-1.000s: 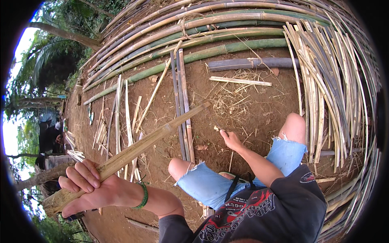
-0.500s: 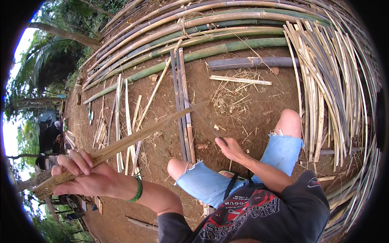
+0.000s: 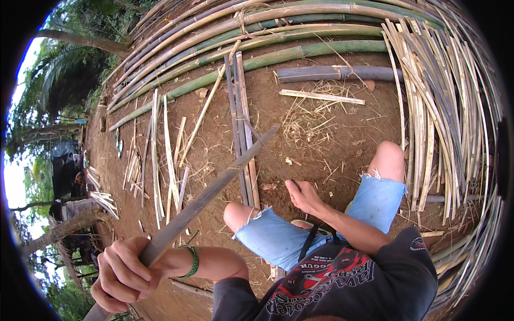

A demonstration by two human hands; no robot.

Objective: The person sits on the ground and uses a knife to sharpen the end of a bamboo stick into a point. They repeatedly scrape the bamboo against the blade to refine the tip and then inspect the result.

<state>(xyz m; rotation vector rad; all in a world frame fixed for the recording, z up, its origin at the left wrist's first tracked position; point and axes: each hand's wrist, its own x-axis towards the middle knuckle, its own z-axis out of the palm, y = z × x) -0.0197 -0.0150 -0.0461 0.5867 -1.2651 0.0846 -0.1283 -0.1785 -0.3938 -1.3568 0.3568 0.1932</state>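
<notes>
One head-worn fisheye looks steeply down, close over the lap.

The bamboo slat (image 3: 214, 187) runs forward-right from the left hand (image 3: 126, 270); the right hand (image 3: 302, 195) lies right of it, bamboo poles (image 3: 300, 32) stacked beyond.

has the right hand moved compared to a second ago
Yes. The right hand has dropped lower and nearer the bent knees, away from the short pale stick lying on the dirt, and it now pinches a thin sliver.
</notes>
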